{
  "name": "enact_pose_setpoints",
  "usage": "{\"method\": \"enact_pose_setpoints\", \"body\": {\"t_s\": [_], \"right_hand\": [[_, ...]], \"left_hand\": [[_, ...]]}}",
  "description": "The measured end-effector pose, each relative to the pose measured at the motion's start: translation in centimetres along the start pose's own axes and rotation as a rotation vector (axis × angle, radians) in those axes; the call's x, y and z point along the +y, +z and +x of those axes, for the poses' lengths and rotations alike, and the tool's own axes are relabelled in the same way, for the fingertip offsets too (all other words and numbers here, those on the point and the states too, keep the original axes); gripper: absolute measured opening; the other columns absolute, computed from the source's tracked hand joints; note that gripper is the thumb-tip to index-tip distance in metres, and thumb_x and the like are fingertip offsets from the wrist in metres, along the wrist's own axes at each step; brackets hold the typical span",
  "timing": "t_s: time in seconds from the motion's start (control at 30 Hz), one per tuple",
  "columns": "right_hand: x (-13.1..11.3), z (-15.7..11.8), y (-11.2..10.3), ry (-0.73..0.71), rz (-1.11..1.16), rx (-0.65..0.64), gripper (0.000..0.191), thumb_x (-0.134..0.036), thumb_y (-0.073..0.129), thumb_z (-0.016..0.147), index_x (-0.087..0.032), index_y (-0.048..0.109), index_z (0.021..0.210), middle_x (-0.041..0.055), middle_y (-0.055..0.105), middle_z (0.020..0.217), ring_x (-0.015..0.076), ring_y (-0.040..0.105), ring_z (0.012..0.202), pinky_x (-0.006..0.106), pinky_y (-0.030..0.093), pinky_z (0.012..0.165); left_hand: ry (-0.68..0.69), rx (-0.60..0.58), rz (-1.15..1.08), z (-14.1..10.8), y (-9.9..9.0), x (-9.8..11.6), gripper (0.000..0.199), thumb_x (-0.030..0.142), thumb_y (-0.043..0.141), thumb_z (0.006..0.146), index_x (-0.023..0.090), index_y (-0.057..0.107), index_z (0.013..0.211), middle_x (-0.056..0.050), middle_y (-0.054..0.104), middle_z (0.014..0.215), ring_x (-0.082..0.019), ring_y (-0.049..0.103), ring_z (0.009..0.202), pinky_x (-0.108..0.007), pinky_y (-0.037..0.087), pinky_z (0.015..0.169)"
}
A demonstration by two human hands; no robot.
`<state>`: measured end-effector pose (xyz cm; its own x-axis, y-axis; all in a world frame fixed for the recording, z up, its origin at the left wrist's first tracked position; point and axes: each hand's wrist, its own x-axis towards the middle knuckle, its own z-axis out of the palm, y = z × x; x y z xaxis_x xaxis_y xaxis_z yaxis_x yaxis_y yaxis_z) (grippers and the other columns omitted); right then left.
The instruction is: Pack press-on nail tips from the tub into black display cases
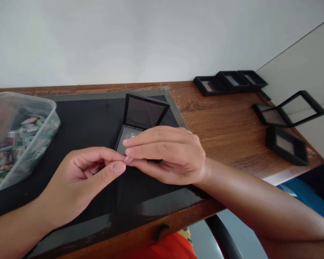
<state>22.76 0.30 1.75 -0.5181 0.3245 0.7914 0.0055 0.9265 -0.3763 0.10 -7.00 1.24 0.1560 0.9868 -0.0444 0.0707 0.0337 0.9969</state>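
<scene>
Pale and tiny, a piece (127,159) is pinched between the left hand's (78,180) thumb and forefinger near the case (145,111). It is met by the right hand (170,154), but whether it is gripped there cannot be told. Fine fingertip work seems in hand; a light, steady pinch appears called for. The case is black, opened on the mat (83,122), its base partly covered.

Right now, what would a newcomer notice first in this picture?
Probably the left hand and right hand, meeting near the middle; whether they hold something is unclear. Just beyond, an open black case lies on the black mat. At the left edge, a clear plastic tub holds many small pieces.
</scene>
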Motion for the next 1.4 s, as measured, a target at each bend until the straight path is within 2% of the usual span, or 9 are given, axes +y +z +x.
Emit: {"method": "enact_pose_setpoints", "body": {"t_s": [0.1,0.27,0.4,0.67,0.97,1.13,1.23,1.3,1.4], "right_hand": [[-0.1,0.0,0.0,0.034,-0.049,0.012,0.014,-0.012,0.09,0.095,-0.01,0.082,0.106,0.0124,0.09,0.111,0.0163,0.088,0.104,0.023,0.07,0.097],[-0.4,-0.1,0.1,0.024,-0.059,-0.036,0.011,-0.013,0.088,0.096,-0.009,0.083,0.106,0.0111,0.09,0.109,0.0158,0.088,0.101,0.022,0.071,0.094],[-0.7,-0.2,0.2,0.062,-0.062,-0.031,0.01,-0.014,0.086,0.098,-0.011,0.082,0.107,0.0094,0.091,0.108,0.0163,0.088,0.103,0.022,0.07,0.098],[-0.6,-0.4,0.6,0.076,0.007,-0.082,0.007,-0.014,0.079,0.103,-0.011,0.082,0.108,0.0102,0.09,0.111,0.0161,0.088,0.103,0.022,0.07,0.095],[-0.8,-0.4,0.4,0.099,0.019,-0.188,0.012,-0.012,0.075,0.106,-0.006,0.082,0.115,0.0109,0.089,0.115,0.0178,0.087,0.107,0.024,0.07,0.095],[-0.6,0.0,-0.4,0.259,0.139,-0.174,0.009,-0.017,0.078,0.105,-0.013,0.086,0.108,0.0096,0.09,0.114,0.0168,0.086,0.109,0.023,0.068,0.099],[-0.1,0.8,-1.9,0.426,0.203,-0.198,0.005,-0.019,0.087,0.098,-0.014,0.087,0.098,0.0075,0.09,0.101,0.0157,0.086,0.092,0.022,0.066,0.082],[0.3,1.4,-3.0,0.578,0.217,-0.24,0.006,-0.019,0.091,0.093,-0.014,0.088,0.092,0.0054,0.088,0.09,0.0135,0.081,0.077,0.021,0.059,0.066],[0.9,2.0,-4.0,0.79,0.2,-0.421,0.005,-0.018,0.089,0.091,-0.016,0.088,0.086,0.0011,0.084,0.079,0.0098,0.07,0.064,0.021,0.049,0.058]], "left_hand": [[-0.039,-0.009,-0.077,-0.1,0.0,-0.2,0.003,0.038,0.09,0.088,0.036,0.091,0.088,0.003,0.078,0.068,-0.007,0.064,0.06,-0.009,0.053,0.056],[-0.088,0.0,-0.141,-0.3,0.0,-0.2,0.019,0.046,0.09,0.09,0.031,0.086,0.079,0.003,0.075,0.07,-0.006,0.062,0.065,-0.009,0.054,0.062],[-0.121,0.041,-0.109,-0.4,0.1,0.0,0.031,0.049,0.089,0.089,0.027,0.079,0.07,0.002,0.069,0.067,-0.008,0.057,0.063,-0.011,0.05,0.056],[-0.064,0.008,-0.097,-0.1,0.4,0.2,0.021,0.035,0.082,0.091,0.028,0.079,0.071,0.004,0.07,0.069,-0.007,0.064,0.067,-0.01,0.054,0.063],[-0.072,0.016,-0.003,-0.1,0.2,-0.1,0.026,0.04,0.081,0.092,0.026,0.077,0.071,0.003,0.065,0.066,-0.01,0.057,0.061,-0.014,0.05,0.055],[-0.002,0.041,0.125,-0.1,0.2,0.1,0.027,0.042,0.078,0.093,0.025,0.076,0.072,0.002,0.065,0.065,-0.011,0.058,0.059,-0.016,0.048,0.053],[0.073,0.023,0.228,-0.3,0.1,0.2,0.027,0.039,0.074,0.097,0.025,0.075,0.075,0.002,0.066,0.067,-0.011,0.06,0.061,-0.017,0.049,0.056],[0.135,0.009,0.278,-0.6,0.1,0.0,0.027,0.036,0.072,0.099,0.025,0.073,0.075,0.003,0.065,0.068,-0.011,0.059,0.061,-0.019,0.048,0.056],[0.247,0.036,0.351,-0.9,-0.1,-0.1,0.023,0.029,0.071,0.1,0.026,0.07,0.077,0.003,0.067,0.07,-0.011,0.058,0.06,-0.023,0.048,0.057]]}}
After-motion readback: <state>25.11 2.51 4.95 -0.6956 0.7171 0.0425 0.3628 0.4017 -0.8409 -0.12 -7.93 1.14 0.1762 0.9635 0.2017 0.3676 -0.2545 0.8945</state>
